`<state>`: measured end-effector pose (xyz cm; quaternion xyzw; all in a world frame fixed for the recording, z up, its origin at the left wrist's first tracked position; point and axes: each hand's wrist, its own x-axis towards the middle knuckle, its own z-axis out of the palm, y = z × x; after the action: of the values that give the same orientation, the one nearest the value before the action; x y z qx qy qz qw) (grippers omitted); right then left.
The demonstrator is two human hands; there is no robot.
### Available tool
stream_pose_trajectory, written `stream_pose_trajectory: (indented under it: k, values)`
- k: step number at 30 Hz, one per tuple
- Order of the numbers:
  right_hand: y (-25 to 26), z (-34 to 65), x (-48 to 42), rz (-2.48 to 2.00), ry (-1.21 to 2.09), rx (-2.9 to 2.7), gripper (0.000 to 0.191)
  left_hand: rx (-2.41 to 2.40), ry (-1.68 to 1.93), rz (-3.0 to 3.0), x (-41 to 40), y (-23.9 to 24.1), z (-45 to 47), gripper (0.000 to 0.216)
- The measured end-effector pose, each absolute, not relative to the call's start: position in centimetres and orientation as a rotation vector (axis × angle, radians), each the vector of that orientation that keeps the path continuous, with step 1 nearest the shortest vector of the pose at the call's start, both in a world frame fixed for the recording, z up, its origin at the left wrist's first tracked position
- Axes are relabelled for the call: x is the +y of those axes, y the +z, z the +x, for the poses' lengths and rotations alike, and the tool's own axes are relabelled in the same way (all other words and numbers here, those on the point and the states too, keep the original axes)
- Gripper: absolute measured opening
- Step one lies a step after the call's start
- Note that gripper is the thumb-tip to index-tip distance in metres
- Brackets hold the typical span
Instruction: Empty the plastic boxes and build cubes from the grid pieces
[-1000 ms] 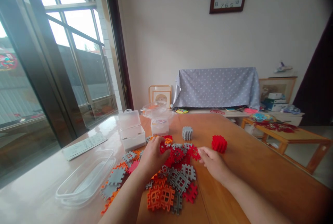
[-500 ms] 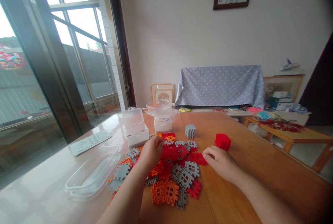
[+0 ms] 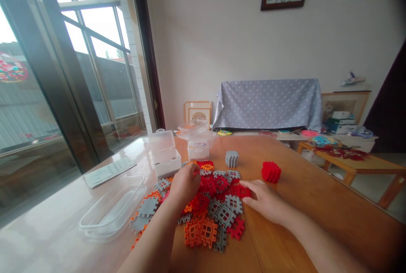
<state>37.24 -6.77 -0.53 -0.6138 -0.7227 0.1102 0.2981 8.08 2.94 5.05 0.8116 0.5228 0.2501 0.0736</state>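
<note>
A loose heap of notched plastic building tiles in red, grey and orange lies on the wooden table. My left hand [image 3: 186,183] is closed over the far left part of the heap, its fingertips hidden. A bit of red shows at those fingers, but whether they hold it I cannot tell. At the heap's right edge, my right hand [image 3: 262,199] has thumb and fingers apart around a red tile [image 3: 242,191]. Nearer me are grey tiles [image 3: 226,214] and orange tiles [image 3: 200,232]. Beyond the right hand stand a red stack of tiles [image 3: 271,172] and a grey stack [image 3: 232,159].
On the left lie a clear plastic tub [image 3: 111,209] and a printed sheet [image 3: 109,171]. Behind the heap stand a white box with its lid up [image 3: 167,163] and another white box [image 3: 198,153]. A low side table [image 3: 364,165] is at the right.
My right hand has moved slightly left over the red tile, and its fingers have spread from a curled pose. My left hand remains almost where it was, still closed.
</note>
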Motion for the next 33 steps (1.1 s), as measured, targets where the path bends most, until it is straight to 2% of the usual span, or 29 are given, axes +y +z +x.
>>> stream_pose_trajectory:
  k: [9,11,15,19,24,26,30,33]
  values:
    - [1.5,39.0,-8.6,-1.791,0.451,-2.046,0.024,1.409,0.703,2.547,0.9,6.1,9.5,0.019]
    - [1.9,38.9,-8.8,-1.782,0.433,-2.033,0.028,1.351,0.675,2.549,0.2,6.3,9.9,0.018]
    - [1.6,38.3,-8.3,-1.761,0.361,-2.014,0.049,1.070,0.571,2.582,-1.2,6.6,10.8,0.018]
    - [1.2,38.5,-8.1,-1.769,0.422,-2.086,0.042,0.797,0.460,2.626,-2.5,6.2,11.9,0.035]
    - [2.3,39.3,-9.2,-1.741,0.512,-2.131,0.042,0.748,0.285,2.713,-2.9,5.4,12.7,0.055]
    - [2.8,39.2,-9.7,-1.707,0.558,-2.154,0.041,0.779,0.244,2.736,-2.8,5.2,12.8,0.050]
    - [3.1,38.6,-10.1,-1.676,0.618,-2.139,0.037,0.911,0.239,2.795,-2.5,5.3,12.8,0.026]
    - [3.0,38.5,-10.0,-1.660,0.653,-2.105,0.037,1.004,0.264,2.852,-2.6,5.7,12.9,0.025]
